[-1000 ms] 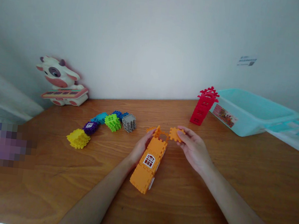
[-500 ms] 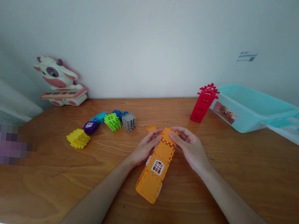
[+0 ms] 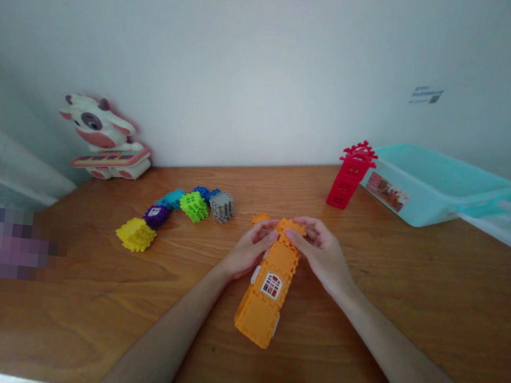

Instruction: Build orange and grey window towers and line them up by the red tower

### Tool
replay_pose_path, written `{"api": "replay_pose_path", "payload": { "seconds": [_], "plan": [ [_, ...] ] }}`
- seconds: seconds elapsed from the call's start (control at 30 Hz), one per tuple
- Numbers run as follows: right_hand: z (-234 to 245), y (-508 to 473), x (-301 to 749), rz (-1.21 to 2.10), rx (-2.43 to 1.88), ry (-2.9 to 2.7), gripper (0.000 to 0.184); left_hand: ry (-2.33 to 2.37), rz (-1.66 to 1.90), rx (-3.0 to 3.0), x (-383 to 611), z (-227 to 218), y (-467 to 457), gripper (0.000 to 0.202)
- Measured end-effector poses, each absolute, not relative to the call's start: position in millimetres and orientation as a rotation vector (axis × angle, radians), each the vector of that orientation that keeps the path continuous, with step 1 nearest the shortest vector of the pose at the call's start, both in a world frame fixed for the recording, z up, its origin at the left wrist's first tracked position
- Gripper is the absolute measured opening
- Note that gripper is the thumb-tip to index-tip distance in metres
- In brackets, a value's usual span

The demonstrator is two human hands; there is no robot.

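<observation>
1. The orange plastic waffle-block column (image 3: 263, 321) lies lengthwise on the bench, in the middle of the scene, angled from near up to far right. It is made of joined square panels with toothed edges, and a white arched window frame (image 3: 271, 285) is set into one panel.
2. The person's left hand (image 3: 248, 251) sits at the column's far end, its fingers (image 3: 267, 234) together and pressed against the left edge.
3. The right hand (image 3: 319, 254) comes in from the other side, its fingers (image 3: 299, 234) curled together over the top panel, so both hands are clamped on that end.
4. A small orange toothed block piece (image 3: 260, 218) lies on the bench just beyond the left hand, not touching it.
5. Further left on the wooden bench (image 3: 59, 329) runs a loose curve of small block cubes: yellow (image 3: 135, 234), purple (image 3: 156, 216), teal (image 3: 172, 198), lime green (image 3: 194, 206), blue (image 3: 201, 191) and grey (image 3: 222, 206).
6. At the far right stands a red block tower (image 3: 349, 177), upright and just beside a pale turquoise plastic tub (image 3: 413, 203).
7. At the far left, a white and pink cow-shaped toy (image 3: 100, 137) stands against the wall.
</observation>
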State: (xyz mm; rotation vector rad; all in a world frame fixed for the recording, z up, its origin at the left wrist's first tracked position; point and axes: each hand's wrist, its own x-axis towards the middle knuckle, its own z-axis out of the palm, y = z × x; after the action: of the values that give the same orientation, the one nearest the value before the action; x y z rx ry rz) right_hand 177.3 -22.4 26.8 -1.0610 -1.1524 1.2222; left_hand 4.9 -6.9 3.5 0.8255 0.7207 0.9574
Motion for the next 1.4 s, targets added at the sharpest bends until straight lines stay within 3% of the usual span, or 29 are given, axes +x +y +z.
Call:
{"api": "replay_pose_path", "payload": {
  "seconds": [0.47, 0.67, 1.0, 1.4],
  "plan": [
    [23, -29, 172, 1.143, -1.181, -1.291, 0.046, 0.766, 0.918, 0.757, 5, 5, -6, 0.050],
    [20, -29, 169, 1.142, -1.233, -1.261, 0.049, 0.827, 0.918, 1.000, 4, 9, -6, 0.045],
    [19, -30, 165, 1.198, -1.241, -1.202, 0.048, 0.808, 0.848, 1.048, 2, 2, -5, 0.067],
    [18, -31, 163, 1.182, -1.270, -1.195, 0.040, 0.886, 0.866, 1.003, 4, 5, -7, 0.056]
  ]
}}
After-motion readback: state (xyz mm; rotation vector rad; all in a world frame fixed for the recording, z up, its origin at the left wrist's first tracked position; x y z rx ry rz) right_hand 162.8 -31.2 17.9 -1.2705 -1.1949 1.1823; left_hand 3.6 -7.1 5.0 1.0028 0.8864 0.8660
